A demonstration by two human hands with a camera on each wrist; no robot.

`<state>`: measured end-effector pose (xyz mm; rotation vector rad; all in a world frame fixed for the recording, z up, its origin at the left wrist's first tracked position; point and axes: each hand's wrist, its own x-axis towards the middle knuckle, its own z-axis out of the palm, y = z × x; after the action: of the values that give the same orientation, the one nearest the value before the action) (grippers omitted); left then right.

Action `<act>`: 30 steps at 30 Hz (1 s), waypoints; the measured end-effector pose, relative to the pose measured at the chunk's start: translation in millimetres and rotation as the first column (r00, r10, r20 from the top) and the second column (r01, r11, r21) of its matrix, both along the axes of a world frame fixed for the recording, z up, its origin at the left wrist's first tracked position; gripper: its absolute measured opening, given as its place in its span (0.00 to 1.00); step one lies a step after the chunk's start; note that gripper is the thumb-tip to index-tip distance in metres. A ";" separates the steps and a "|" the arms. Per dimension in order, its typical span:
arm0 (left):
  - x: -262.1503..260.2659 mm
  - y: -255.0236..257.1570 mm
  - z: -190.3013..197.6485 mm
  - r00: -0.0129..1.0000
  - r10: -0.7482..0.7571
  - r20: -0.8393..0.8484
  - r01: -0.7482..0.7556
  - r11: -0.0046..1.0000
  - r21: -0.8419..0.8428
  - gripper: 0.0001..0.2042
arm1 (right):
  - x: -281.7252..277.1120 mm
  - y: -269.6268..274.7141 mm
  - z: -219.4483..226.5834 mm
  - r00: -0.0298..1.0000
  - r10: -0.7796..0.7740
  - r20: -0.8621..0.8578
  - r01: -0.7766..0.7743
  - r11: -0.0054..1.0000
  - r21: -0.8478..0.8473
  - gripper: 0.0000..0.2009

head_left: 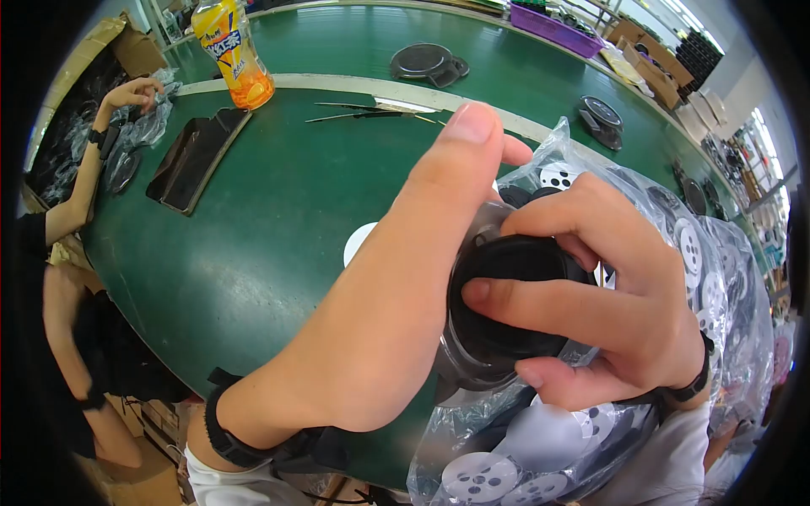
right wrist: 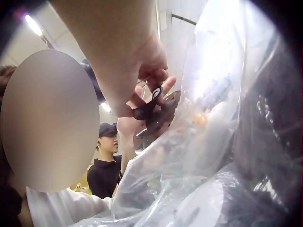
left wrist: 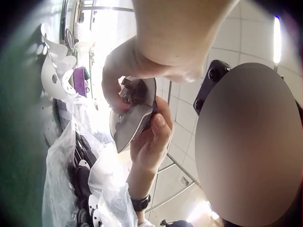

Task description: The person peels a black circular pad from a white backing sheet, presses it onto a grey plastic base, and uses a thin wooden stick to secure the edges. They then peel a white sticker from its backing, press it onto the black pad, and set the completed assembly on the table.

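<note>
My left hand [head_left: 392,287] holds a smoky see-through plastic shell [head_left: 472,364], its thumb pointing up and away. In the head view its fingers are mostly hidden behind the shell; the left wrist view has them curled at the shell's edge. With my right hand [head_left: 629,291] I grip a black round cup-like part [head_left: 519,257] set against the shell. The index finger lies across its face, the thumb is at the near rim, and other fingers bend over the far rim. Under both hands, a clear plastic bag [head_left: 434,443] holds several black parts with white perforated discs [head_left: 479,478].
On the green table [head_left: 278,202] stand an orange drink bottle [head_left: 232,59] and a dark flat tray-like piece [head_left: 196,160]. Thin dark strips [head_left: 363,111] lie near the white divider. Beyond are dark round parts [head_left: 422,61] and a purple bin [head_left: 553,29]. Another person's arm [head_left: 80,181] is at left.
</note>
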<state>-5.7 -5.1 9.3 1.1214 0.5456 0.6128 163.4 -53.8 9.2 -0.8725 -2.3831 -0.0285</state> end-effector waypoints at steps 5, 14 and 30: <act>-1.5 0.0 0.2 0.998 0.019 0.061 -0.016 0.998 -0.056 0.34 | -0.8 -0.3 1.5 1.000 -0.021 -0.002 0.021 1.000 0.006 0.18; -0.5 8.0 -20.5 0.901 -0.137 0.412 0.081 0.985 0.150 0.29 | -6.7 -4.7 15.1 0.997 -0.072 -0.023 0.068 0.988 -0.139 0.17; 6.0 30.4 -42.1 0.757 -0.377 0.533 0.203 0.912 0.357 0.41 | 17.6 11.0 21.5 0.990 0.131 0.045 -0.122 0.980 -0.160 0.19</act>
<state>0.3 25.3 -32.8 1.1698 -0.2749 0.7338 181.0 -42.8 30.7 -0.7985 -2.5146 0.1900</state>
